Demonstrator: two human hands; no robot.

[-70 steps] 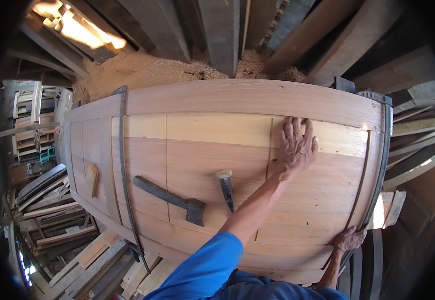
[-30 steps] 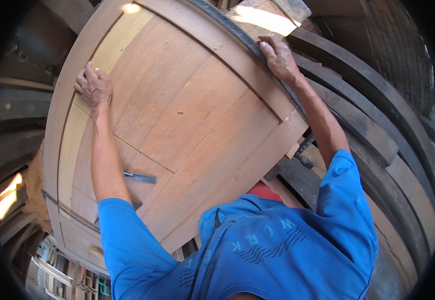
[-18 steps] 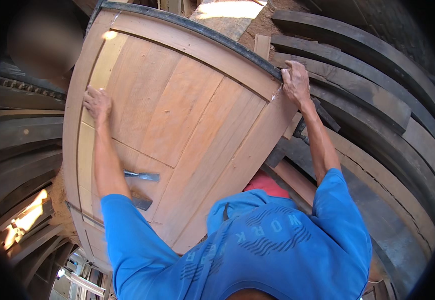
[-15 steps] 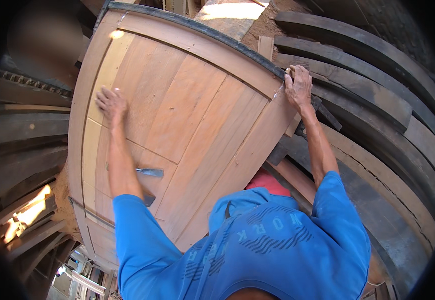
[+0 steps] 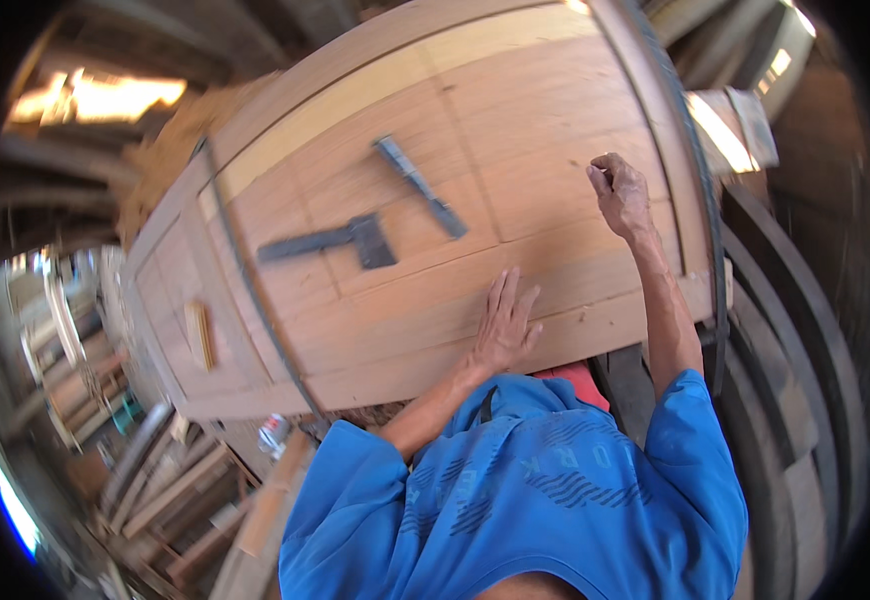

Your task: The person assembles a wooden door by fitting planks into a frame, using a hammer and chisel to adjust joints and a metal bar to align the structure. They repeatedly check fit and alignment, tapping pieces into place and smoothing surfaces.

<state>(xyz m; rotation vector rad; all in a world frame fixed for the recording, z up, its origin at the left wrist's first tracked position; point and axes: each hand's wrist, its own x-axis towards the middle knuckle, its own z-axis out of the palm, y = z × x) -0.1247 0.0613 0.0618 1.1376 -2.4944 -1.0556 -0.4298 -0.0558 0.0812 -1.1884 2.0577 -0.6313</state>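
A large wooden panel [image 5: 575, 120] made of several boards in a frame lies in front of me. My left hand [image 5: 505, 325] rests flat on its near part with the fingers spread and holds nothing. Over the panel's right part is my right hand [image 5: 622, 195], its fingers curled closed; what they hold, if anything, is too small to make out. Left of my hands lie a dark hatchet-like tool [image 5: 370, 243] with a broad blade and a long, narrow chisel-like tool [image 5: 420, 187], both blurred by motion.
Dark metal clamp bars cross the panel at the left [image 5: 252, 285] and along its right end [image 5: 697, 150]. A yellowish wooden block [image 5: 200, 335] sits on the left section. Curved dark timbers [image 5: 795, 330] are stacked at the right, and loose wood pieces [image 5: 180, 490] at lower left.
My view has swung left, bringing both tools into full sight. My left hand has come back to the panel's near side; my right hand has left the corner by the clamp bar.
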